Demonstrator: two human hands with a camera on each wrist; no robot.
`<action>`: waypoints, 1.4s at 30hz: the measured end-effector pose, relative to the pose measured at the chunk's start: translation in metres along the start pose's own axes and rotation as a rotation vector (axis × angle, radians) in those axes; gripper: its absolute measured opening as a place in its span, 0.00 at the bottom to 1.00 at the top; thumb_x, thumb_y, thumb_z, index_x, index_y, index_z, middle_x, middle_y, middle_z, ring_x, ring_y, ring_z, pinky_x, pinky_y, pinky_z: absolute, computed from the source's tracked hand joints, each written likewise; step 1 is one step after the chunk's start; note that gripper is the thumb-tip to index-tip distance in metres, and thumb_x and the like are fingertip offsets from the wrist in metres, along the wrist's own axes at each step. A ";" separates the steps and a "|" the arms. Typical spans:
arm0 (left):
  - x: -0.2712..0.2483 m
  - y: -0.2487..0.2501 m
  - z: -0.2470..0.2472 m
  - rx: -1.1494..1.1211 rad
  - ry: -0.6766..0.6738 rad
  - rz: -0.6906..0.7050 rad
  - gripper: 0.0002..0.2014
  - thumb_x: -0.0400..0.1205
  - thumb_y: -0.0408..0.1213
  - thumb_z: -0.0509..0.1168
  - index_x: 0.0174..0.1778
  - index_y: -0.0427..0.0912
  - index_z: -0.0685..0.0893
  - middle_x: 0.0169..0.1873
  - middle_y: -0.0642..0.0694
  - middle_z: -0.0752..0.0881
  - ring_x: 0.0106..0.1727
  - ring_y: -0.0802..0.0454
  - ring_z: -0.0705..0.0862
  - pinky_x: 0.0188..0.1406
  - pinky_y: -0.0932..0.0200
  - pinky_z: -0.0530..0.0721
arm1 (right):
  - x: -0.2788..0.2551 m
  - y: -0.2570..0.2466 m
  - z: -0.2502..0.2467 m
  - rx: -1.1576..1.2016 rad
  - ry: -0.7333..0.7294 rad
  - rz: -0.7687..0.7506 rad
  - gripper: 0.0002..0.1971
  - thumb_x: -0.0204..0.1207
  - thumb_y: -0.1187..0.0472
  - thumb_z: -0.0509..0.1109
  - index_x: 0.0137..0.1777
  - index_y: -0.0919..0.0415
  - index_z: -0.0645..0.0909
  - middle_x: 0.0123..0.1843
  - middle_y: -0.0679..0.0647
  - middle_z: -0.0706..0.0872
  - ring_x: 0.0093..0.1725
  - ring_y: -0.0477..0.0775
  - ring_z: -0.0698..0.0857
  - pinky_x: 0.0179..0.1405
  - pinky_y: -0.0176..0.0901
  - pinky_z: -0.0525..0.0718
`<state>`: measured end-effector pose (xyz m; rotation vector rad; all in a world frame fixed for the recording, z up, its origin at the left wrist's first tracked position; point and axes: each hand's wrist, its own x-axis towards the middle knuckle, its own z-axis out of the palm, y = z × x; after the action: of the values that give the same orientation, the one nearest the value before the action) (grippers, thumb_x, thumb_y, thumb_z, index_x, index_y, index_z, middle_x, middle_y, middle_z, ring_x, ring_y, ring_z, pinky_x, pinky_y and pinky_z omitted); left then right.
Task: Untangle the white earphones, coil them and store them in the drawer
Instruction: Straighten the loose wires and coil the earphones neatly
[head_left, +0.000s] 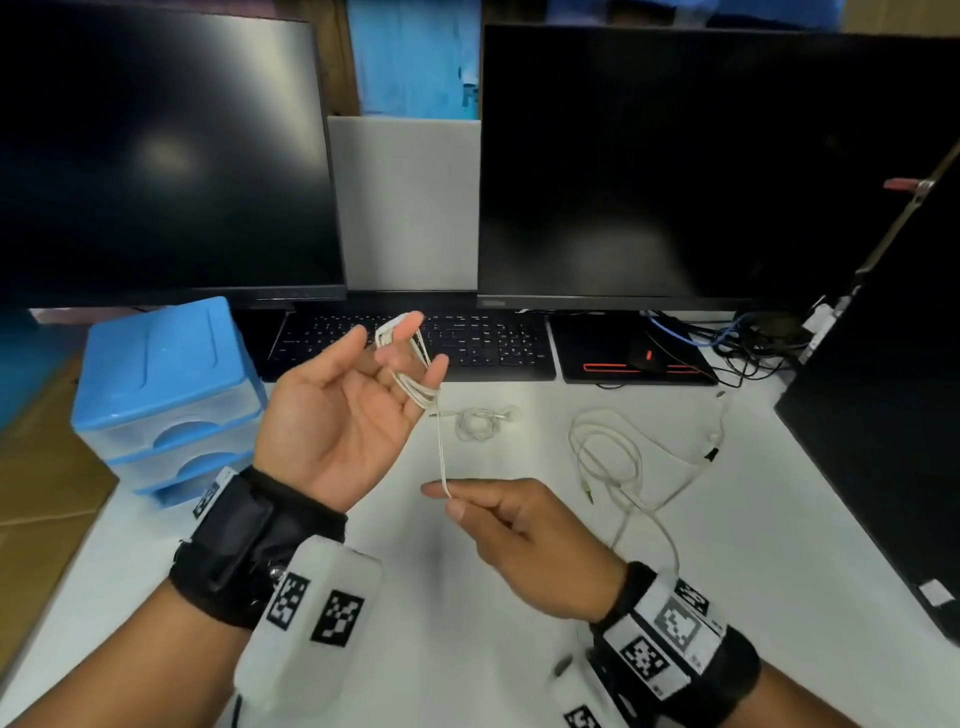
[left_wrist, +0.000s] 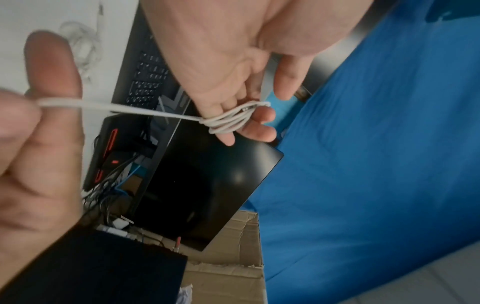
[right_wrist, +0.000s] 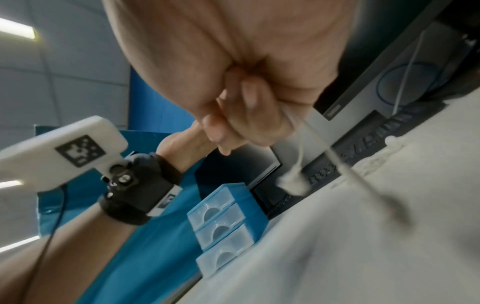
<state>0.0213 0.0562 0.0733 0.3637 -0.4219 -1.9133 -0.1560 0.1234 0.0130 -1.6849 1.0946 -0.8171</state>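
Earphones (head_left: 415, 384) between both hands

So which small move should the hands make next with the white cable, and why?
Probably one more wrap: the right hand pinches the free end of the thin white earphone cable, which runs up to the loops already wound round the left hand fingers. A short stretch stays unwound, and the blue plastic drawer unit looks closed.

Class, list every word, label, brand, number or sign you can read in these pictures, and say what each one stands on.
No text can be read.
Right monitor: small logo on the bottom bezel, too blurred to read.
Keyboard: key legends too small to read.
Wrist bands: black-and-white square marker patterns, no letters.
Blue drawer unit: no label visible.
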 end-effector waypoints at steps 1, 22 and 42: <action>0.001 0.001 0.000 -0.018 0.001 -0.044 0.16 0.84 0.39 0.58 0.53 0.32 0.89 0.28 0.52 0.76 0.31 0.59 0.80 0.58 0.52 0.87 | 0.004 0.004 -0.004 -0.037 0.076 -0.016 0.14 0.87 0.58 0.62 0.67 0.51 0.85 0.44 0.30 0.88 0.44 0.31 0.86 0.51 0.32 0.84; 0.001 -0.037 -0.010 0.987 0.031 0.204 0.11 0.89 0.36 0.56 0.51 0.37 0.83 0.44 0.43 0.90 0.54 0.41 0.90 0.64 0.50 0.80 | -0.032 -0.064 -0.025 -0.502 0.035 -0.196 0.14 0.88 0.50 0.57 0.44 0.55 0.76 0.25 0.48 0.74 0.28 0.51 0.75 0.32 0.49 0.75; 0.012 -0.045 -0.033 1.020 0.123 0.242 0.16 0.90 0.37 0.53 0.50 0.33 0.84 0.37 0.50 0.87 0.44 0.50 0.87 0.54 0.55 0.80 | -0.030 -0.056 -0.021 -0.711 -0.189 -0.173 0.09 0.88 0.54 0.57 0.47 0.53 0.74 0.27 0.46 0.72 0.30 0.49 0.71 0.35 0.47 0.72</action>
<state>-0.0053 0.0565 0.0234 1.0249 -1.2869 -1.3020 -0.1689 0.1532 0.0715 -2.4173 1.1933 -0.3637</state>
